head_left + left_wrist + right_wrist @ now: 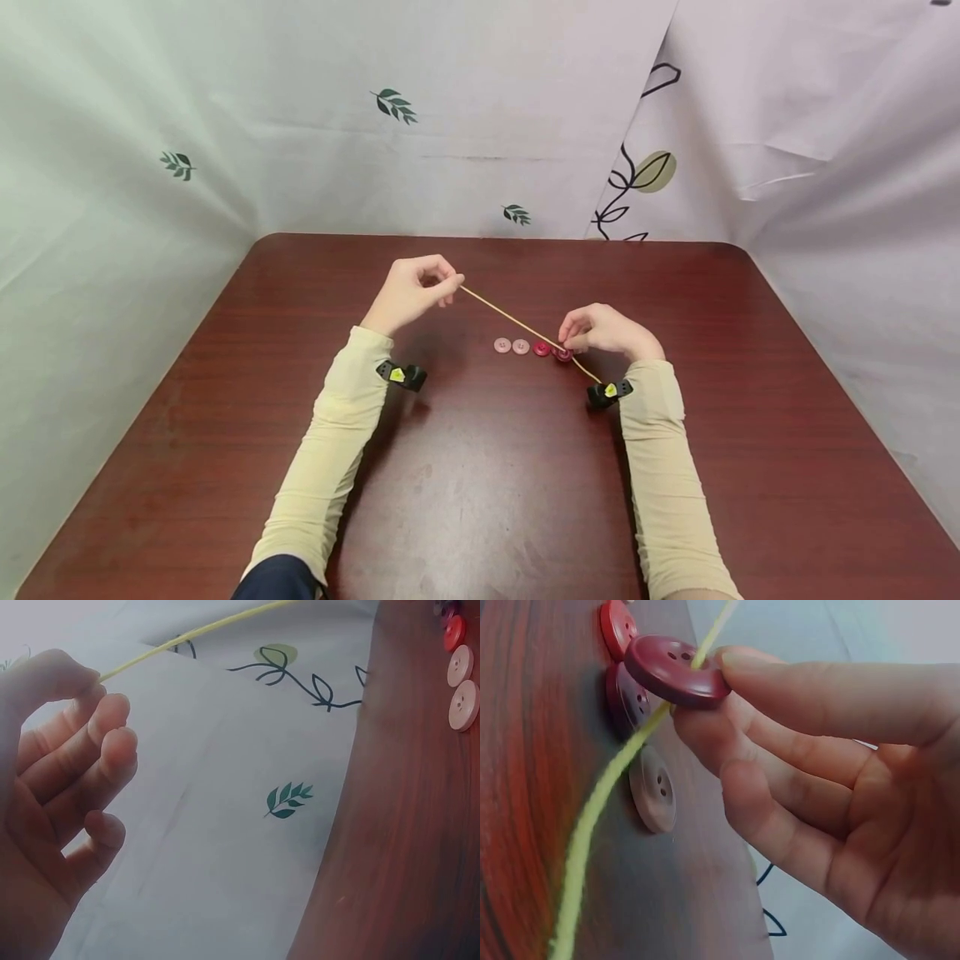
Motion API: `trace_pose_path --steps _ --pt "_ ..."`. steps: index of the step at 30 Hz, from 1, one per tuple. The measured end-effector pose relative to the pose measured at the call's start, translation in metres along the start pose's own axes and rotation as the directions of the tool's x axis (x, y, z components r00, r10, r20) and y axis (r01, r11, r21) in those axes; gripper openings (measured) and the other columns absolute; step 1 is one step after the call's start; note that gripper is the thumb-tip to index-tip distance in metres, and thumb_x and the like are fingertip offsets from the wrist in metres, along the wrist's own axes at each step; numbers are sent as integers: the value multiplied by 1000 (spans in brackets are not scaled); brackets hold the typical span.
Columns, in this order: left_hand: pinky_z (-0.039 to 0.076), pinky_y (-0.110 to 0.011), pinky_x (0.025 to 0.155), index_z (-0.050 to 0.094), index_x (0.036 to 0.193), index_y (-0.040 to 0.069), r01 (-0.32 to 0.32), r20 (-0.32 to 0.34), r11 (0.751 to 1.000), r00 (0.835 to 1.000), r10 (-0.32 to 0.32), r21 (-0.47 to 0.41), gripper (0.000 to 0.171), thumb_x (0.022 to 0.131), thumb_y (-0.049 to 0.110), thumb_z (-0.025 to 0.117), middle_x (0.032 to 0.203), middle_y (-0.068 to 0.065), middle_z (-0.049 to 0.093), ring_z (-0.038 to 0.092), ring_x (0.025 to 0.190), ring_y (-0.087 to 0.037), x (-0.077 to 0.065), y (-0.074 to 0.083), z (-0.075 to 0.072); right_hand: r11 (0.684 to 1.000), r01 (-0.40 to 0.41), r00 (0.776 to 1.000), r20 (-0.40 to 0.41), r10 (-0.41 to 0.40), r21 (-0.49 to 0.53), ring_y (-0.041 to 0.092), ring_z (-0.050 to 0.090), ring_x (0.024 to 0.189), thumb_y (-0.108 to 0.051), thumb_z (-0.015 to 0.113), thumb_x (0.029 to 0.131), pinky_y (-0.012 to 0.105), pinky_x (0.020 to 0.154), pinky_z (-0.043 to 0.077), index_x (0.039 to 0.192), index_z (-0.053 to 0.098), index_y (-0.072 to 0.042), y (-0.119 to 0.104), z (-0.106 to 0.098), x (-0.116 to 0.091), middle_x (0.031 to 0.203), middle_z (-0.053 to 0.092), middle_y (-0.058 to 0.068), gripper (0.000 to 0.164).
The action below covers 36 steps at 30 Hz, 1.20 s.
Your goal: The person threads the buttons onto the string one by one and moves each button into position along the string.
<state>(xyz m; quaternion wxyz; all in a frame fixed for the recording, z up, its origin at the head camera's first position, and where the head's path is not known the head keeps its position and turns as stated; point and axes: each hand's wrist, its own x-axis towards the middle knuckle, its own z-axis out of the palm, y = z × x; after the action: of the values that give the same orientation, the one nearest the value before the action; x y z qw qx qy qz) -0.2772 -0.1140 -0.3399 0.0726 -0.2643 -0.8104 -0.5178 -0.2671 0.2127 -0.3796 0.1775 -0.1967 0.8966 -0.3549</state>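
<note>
My left hand (420, 287) pinches the end of a yellow string (199, 631) between thumb and forefinger, above the table. The string runs slanting down to my right hand (606, 331). There, thumb and fingers pinch a dark red button (679, 671) by its edge, and the string passes through one of its holes. Below the button the string trails on toward the right wrist. Under and beside the held button lie a red button (619, 630), a dark purple button (628, 701) and a greyish-pink button (652, 789).
Two pale pink buttons (512, 346) continue the row on the left, beside the red one. The dark red-brown wooden table (480, 467) reaches back to a white leaf-patterned cloth (465, 167). Black camera straps sit on both sleeved wrists.
</note>
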Motion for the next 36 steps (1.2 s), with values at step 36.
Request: trace_pose_path --steps 36 --pt "39 -23 53 63 70 8 -104 440 992 890 122 -66 15 83 1 65 56 -9 54 52 54 -19 -10 5 -29 999 30 990 140 -25 -34 11 54 70 1 63 85 26 67 45 85 71 -1 11 -1 -5 77 68 5 8"
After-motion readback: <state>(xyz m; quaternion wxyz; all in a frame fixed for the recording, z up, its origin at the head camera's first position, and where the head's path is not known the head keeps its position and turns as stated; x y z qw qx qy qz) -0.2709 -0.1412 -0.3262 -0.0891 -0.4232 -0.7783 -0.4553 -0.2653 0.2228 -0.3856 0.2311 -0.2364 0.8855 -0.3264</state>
